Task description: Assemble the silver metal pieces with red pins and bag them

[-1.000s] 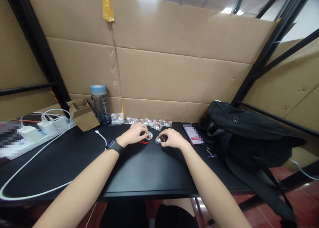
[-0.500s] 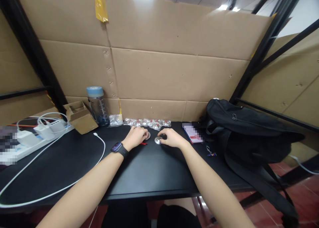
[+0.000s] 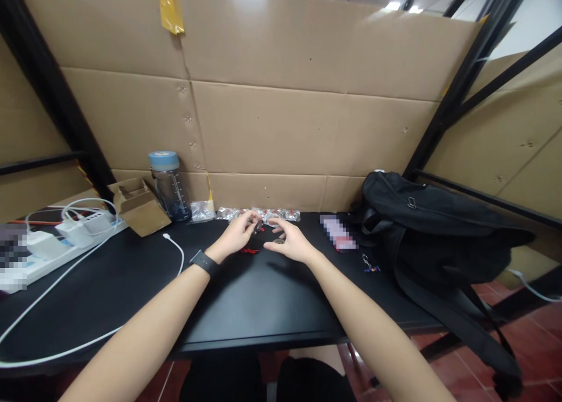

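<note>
My left hand [image 3: 239, 234], with a dark watch strap on the wrist, is closed on a small round metal disc [image 3: 259, 226], raised on edge above the black table. A bit of red shows beside the disc. My right hand [image 3: 288, 240] has its thumb and fingers apart. Between them, a second metal disc [image 3: 278, 241] partly shows near the table top. Red cord [image 3: 250, 251] lies on the table below my left hand. Behind both hands runs a row of small clear packets [image 3: 228, 213] with shiny and red contents.
Along the left are a power strip [image 3: 13, 276] with chargers, a white cable [image 3: 181, 251], an opened cardboard box [image 3: 143, 212] and a water bottle [image 3: 169, 185]. To the right lie a phone [image 3: 337, 231], a small keychain [image 3: 371, 267] and a black bag [image 3: 439, 232]. Cardboard walls the back.
My left hand has lifted its disc and tipped it up on edge. The fingers of my right hand have spread from their pinch at the other disc. The view has shifted slightly.
</note>
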Demonstrator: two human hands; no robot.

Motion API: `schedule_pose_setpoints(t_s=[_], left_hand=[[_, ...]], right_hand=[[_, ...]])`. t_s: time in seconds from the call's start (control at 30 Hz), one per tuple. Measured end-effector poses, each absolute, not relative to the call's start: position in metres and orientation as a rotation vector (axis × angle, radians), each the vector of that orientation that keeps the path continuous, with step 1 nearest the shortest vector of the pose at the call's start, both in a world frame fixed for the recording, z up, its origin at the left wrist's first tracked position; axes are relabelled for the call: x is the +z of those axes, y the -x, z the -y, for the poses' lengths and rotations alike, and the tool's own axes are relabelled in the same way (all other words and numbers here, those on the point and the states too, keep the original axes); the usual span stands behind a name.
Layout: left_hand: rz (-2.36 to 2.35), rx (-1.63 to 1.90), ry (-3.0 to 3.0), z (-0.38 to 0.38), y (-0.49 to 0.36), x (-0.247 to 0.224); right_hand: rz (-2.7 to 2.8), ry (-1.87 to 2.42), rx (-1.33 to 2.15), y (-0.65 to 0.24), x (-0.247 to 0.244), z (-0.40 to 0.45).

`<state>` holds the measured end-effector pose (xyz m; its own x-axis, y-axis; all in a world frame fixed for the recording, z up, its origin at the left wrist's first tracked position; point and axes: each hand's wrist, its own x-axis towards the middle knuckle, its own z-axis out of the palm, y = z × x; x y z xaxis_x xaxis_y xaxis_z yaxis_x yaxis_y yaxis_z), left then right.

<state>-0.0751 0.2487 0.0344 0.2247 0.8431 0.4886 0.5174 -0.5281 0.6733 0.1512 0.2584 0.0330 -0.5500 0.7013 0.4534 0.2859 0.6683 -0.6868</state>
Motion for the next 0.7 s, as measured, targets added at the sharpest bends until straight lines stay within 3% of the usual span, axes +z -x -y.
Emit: schedule_pose_setpoints(t_s=[0.43,0.7], left_hand=[[-0.911,1.181,-1.918,-0.242,0.056,0.029],[-1.248,0.965,-2.376,-0.248,0.084,0.029]], right_hand=[[2.105,0.72,0.656,-0.145,0.045,-0.248],[2.135,0.897,0.508,-0.156,0.05,-0.253]])
